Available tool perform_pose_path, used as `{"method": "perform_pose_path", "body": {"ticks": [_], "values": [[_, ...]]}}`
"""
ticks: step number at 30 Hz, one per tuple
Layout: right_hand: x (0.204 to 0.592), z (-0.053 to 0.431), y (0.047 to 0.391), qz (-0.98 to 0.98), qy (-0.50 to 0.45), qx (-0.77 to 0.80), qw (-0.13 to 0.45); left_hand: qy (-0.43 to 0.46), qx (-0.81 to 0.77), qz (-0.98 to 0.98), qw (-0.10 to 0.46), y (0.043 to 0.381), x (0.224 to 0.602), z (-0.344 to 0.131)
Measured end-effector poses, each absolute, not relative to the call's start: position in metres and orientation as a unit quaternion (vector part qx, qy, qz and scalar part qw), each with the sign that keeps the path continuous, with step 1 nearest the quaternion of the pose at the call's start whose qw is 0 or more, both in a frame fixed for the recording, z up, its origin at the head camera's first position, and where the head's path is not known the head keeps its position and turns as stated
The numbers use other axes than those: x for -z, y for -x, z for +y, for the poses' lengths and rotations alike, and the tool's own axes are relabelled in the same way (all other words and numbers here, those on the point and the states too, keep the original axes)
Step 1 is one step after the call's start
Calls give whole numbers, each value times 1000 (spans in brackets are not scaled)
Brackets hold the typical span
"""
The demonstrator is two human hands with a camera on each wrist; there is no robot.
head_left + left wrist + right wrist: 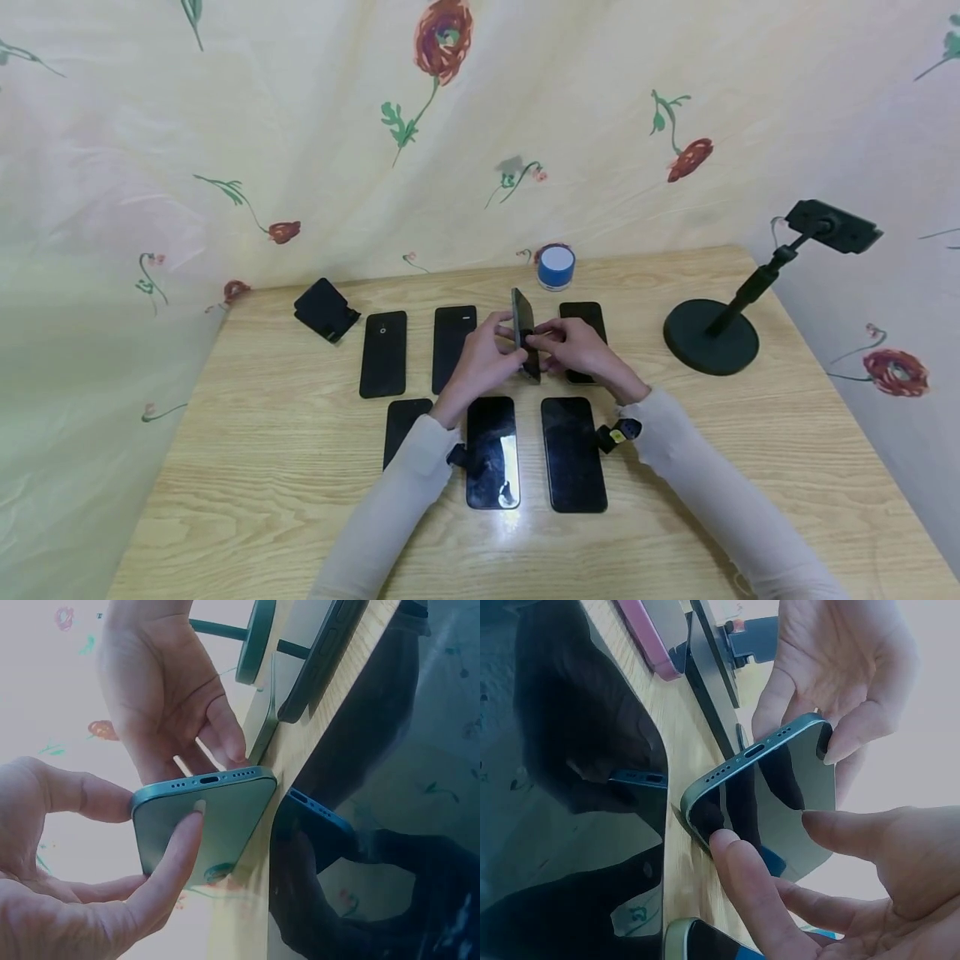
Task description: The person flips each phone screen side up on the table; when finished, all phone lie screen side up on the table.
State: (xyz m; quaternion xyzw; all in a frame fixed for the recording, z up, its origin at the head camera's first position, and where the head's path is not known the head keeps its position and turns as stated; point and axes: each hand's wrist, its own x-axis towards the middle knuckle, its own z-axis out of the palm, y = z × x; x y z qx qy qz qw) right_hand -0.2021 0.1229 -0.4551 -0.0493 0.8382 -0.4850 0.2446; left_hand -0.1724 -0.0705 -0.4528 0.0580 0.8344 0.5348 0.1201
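Observation:
Upright above the table is a smartphone [523,325], its pale greenish back and bottom port edge turned to the left wrist view. My left hand [483,358] grips it, the thumb [176,855] against the back and the fingers at the side edge. On the dark screen [802,765] side, my right hand [581,346] holds it too, thumb and fingertips touching the glass and a lower corner. Just below both hands lie two phones, one with a shiny screen [492,450] and a black one [573,454]. Another phone [585,312] lies partly behind my right hand.
More dark phones [383,354] lie to the left, one [405,417] partly covered by my left sleeve. A black folded item [326,310] sits at the back left. Near the wall stands a blue and white round container [556,267]. A black stand [711,337] rises at right.

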Motion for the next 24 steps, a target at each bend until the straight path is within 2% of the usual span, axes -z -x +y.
{"method": "perform_pose_path", "body": {"ticks": [9, 16, 24], "values": [[455, 121, 203, 872, 56, 435, 216, -41, -539, 831, 132, 173, 454, -78], [457, 120, 204, 913, 69, 364, 172, -22, -509, 847, 155, 174, 455, -82], [457, 121, 204, 917, 71, 356, 166, -12, -498, 852, 161, 173, 457, -83]]}}
